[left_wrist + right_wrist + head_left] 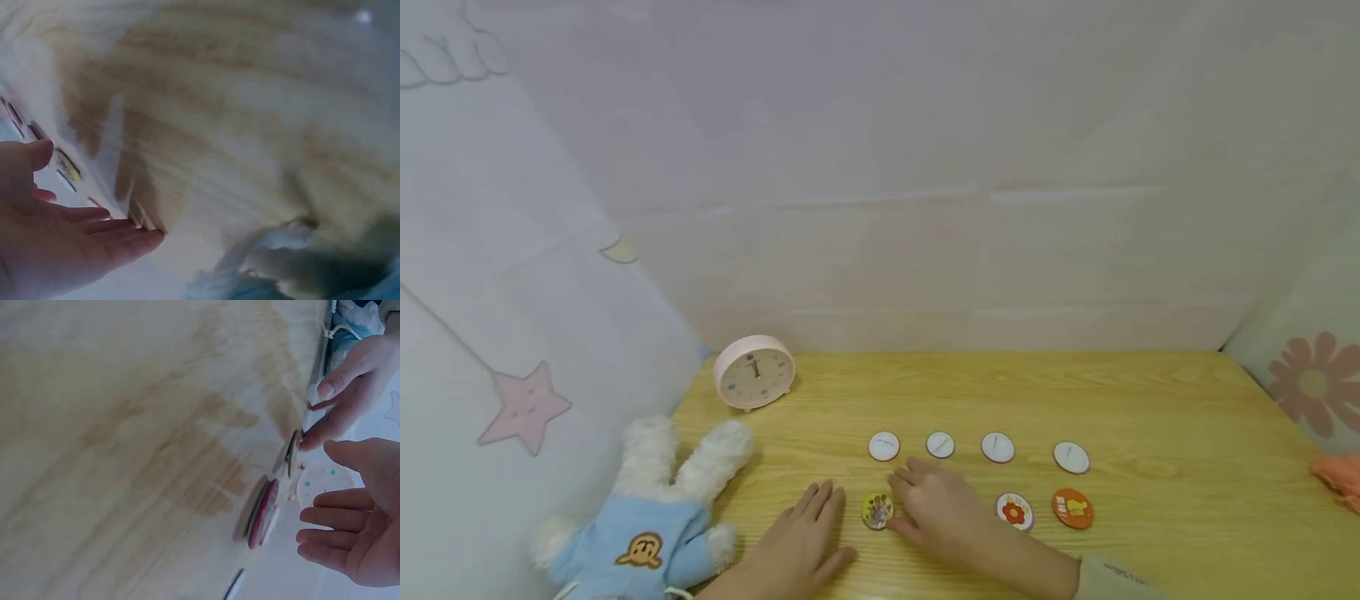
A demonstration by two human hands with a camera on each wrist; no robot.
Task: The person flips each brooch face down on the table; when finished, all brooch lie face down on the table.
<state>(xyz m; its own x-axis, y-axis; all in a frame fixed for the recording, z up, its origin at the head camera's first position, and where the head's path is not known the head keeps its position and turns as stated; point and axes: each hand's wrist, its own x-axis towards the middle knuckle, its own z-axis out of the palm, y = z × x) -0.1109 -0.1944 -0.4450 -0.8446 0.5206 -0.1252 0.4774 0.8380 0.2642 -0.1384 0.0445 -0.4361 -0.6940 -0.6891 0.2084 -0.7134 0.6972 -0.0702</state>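
A round badge with a yellow printed face (877, 511) lies on the wooden table between the two hands. To its left is my left hand (793, 542), palm down with straight fingers and nothing in its grasp. My right hand (943, 508) is just right of the badge, thumb tip close to the badge's edge. In the right wrist view the fingers of the right hand (356, 519) are extended and hold nothing. Right of that forearm lie a red-flower badge (1015, 511) and an orange badge (1072, 508) with a yellow thumbs-up hand.
Behind the hands, a row of several badges (997, 447) shows white backs with pins. A pink round clock (756, 372) stands at the table's back left. A plush toy in a blue top (643, 533) lies at the left. Something orange (1339, 479) sits at the right edge.
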